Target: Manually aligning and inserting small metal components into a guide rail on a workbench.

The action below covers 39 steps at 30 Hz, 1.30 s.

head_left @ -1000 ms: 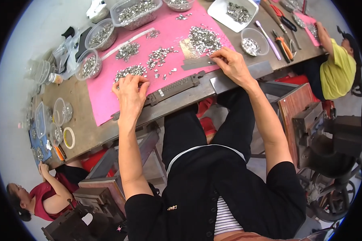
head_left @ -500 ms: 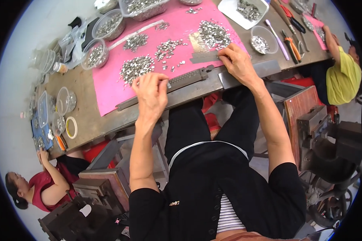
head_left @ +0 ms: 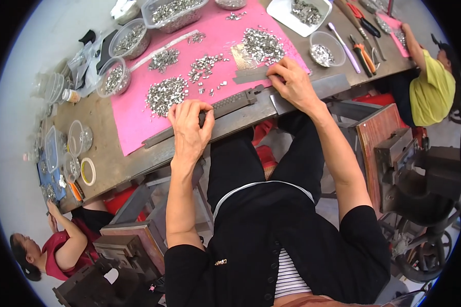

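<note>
Left hand (head_left: 191, 125) hangs palm-down, fingers curled over the dark slotted bar (head_left: 234, 103) along the near edge of the pink mat (head_left: 130, 120); grip hidden. Right hand (head_left: 295, 86) angled inward, fingertips bunched at the right end of the grey strip (head_left: 250, 76); cannot tell if pinching.

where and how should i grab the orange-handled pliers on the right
Grip the pliers around both handles, likely with your right hand, coming from the bench's near edge. They lie flat, handles slanting toward that edge and jaws pointing away, and your right hand is the closer one.
</note>
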Available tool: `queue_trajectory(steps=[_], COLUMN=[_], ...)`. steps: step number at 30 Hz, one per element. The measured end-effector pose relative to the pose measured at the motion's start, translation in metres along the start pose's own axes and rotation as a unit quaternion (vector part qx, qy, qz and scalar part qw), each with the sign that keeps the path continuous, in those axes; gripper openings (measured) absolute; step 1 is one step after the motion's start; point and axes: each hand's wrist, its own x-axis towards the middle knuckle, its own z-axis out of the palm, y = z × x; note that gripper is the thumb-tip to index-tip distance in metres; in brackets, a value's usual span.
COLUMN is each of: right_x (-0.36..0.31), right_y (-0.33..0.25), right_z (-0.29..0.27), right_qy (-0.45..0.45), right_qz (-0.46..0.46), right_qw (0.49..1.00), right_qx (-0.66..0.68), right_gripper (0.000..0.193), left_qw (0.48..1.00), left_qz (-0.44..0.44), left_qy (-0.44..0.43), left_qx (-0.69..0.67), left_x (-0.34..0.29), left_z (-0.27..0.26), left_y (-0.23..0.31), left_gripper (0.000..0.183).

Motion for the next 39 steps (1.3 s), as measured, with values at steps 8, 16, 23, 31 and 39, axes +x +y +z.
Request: queue_trajectory(steps=[8,16,23,31,39], right_x=[0.0,0.002,0.005,-0.002,-0.021], right_y=[-0.001,-0.04,-0.047,-0.044,-0.049], right_z=[-0.001,0.009,0.018,0.013,0.019], right_qy=[-0.01,-0.038,-0.072,-0.063,-0.015], right_qz=[-0.014,-0.084,-0.162,-0.168,-0.127], right_qw=[1.0,0.993,0.984,0.984,0.991], right_qx=[-0.023,0.066,-0.01,0.011,0.042], right_gripper=[0.009,0.015,0.018,0.017,0.026], left_qw=[0.995,0.989,0.988,0.987,0.986], left_qz=[-0.053,-0.033,-0.034,-0.077,-0.1], left_qy=[0.083,0.144,0.149,0.105,-0.067], left_qx=[0.013,0.024,0.015,0.094,0.113], left_x=[-0.005,-0.018,-0.02,-0.026,-0.015], left_z=[0.003,0.016,0.019,0.004,-0.001], left_y=[0.0,-0.008,-0.007,-0.008,0.01], left_gripper=[0.019,0.014,0.015,0.034,0.053])
